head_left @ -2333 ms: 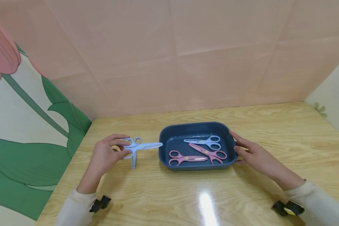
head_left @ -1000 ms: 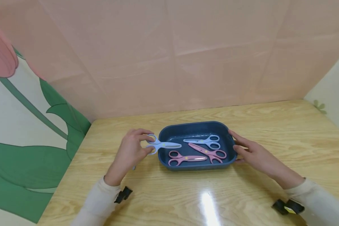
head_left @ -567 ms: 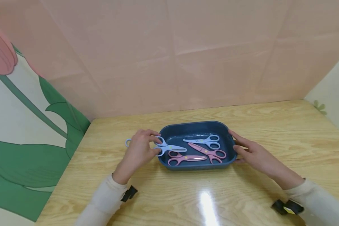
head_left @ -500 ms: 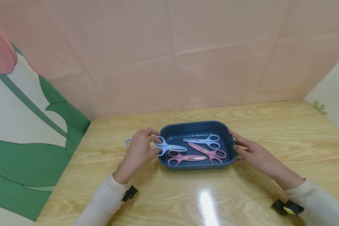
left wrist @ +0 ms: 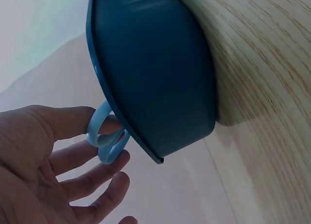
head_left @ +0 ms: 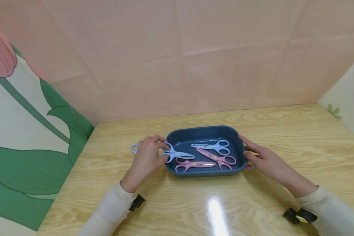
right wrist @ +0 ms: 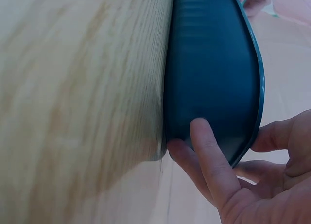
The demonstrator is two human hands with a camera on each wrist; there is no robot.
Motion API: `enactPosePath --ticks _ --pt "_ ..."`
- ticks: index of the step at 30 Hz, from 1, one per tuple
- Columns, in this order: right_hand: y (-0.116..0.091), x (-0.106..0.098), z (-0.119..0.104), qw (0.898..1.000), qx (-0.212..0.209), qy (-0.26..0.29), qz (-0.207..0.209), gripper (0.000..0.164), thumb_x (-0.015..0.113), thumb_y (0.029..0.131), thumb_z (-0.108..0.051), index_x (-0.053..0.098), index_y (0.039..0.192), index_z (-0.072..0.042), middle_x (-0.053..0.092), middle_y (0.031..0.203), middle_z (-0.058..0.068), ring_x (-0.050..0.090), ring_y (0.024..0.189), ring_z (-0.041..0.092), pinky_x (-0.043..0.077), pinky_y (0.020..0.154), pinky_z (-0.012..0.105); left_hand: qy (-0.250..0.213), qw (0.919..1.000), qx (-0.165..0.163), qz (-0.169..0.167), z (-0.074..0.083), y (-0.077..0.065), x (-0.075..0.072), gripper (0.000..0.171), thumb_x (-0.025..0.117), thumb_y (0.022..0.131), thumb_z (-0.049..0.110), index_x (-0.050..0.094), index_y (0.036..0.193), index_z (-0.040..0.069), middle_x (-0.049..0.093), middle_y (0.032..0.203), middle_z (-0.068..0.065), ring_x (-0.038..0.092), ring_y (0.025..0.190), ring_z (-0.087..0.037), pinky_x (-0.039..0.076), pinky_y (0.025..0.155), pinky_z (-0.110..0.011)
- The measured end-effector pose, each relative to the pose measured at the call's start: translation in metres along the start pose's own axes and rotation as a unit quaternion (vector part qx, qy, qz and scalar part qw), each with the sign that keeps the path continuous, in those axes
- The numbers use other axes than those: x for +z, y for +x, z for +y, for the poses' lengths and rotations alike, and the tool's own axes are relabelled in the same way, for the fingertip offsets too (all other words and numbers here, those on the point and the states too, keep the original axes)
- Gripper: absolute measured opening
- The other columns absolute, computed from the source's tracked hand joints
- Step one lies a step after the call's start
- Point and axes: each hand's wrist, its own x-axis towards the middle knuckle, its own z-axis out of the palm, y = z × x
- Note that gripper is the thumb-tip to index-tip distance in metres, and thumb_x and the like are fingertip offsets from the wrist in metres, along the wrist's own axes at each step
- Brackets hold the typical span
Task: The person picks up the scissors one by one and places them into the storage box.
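Observation:
My left hand pinches a pair of light blue scissors by its handle loops. The blades point right, over the left end of a dark blue tray. In the left wrist view, the scissors' loops stick out past the tray rim between thumb and fingers. My right hand grips the tray's right end, with thumb at the rim and fingers against the outer wall. Inside the tray lie another light blue pair of scissors and two pink pairs, one slanted, one lower left.
Left of the tray, a light blue handle loop shows on the wooden table; the rest is hidden behind my left hand. A pink sheet hangs behind the table, and a flower-painted panel stands at the left.
My left hand has carried the light blue scissors rightward from the table to over the tray's left end, then nearly stopped. The right hand has stayed on the tray.

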Motion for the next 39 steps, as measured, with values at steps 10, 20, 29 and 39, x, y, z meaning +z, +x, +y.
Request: enactPosePath --ticks 10,20,29,39 --pt "-0.001 -0.001 0.001 1.000 0.003 -0.013 0.006 0.057 0.038 0.103 -0.031 0.008 0.152 -0.036 0.016 0.154 0.031 0.070 0.098 0.028 0.057 0.083 0.045 0.010 0.9998 -0.002 -0.020 0.006 0.004 0.006 0.013 0.081 0.071 0.022 0.078 0.084 0.023 0.071 0.106 0.004 0.057 0.095 -0.020 0.041 0.081 -0.048" --pt "0.001 0.000 0.002 1.000 0.003 -0.011 0.002 0.058 0.038 0.103 -0.032 0.008 0.152 -0.036 0.015 0.155 0.031 0.070 0.098 0.028 0.057 0.083 0.044 0.027 0.9991 -0.009 -0.030 0.012 0.007 0.014 0.014 0.082 0.071 0.030 0.078 0.085 0.028 0.071 0.104 0.007 0.056 0.095 -0.019 0.041 0.083 -0.048" --pt "0.001 0.000 0.001 1.000 0.007 -0.009 0.000 0.058 0.038 0.103 -0.033 0.007 0.151 -0.038 0.013 0.156 0.030 0.068 0.102 0.029 0.058 0.081 0.041 0.042 0.9983 -0.027 -0.030 0.014 0.006 0.021 0.013 0.082 0.070 0.036 0.078 0.082 0.032 0.071 0.103 0.009 0.056 0.093 -0.017 0.040 0.081 -0.045" --pt "0.001 0.002 -0.001 1.000 0.006 -0.015 0.002 0.058 0.039 0.103 -0.030 0.008 0.152 -0.035 0.014 0.155 0.030 0.067 0.103 0.030 0.059 0.080 0.040 0.039 0.9987 -0.025 -0.021 0.016 0.007 0.026 0.013 0.080 0.072 0.037 0.078 0.084 0.032 0.071 0.104 0.009 0.054 0.092 -0.018 0.039 0.081 -0.044"
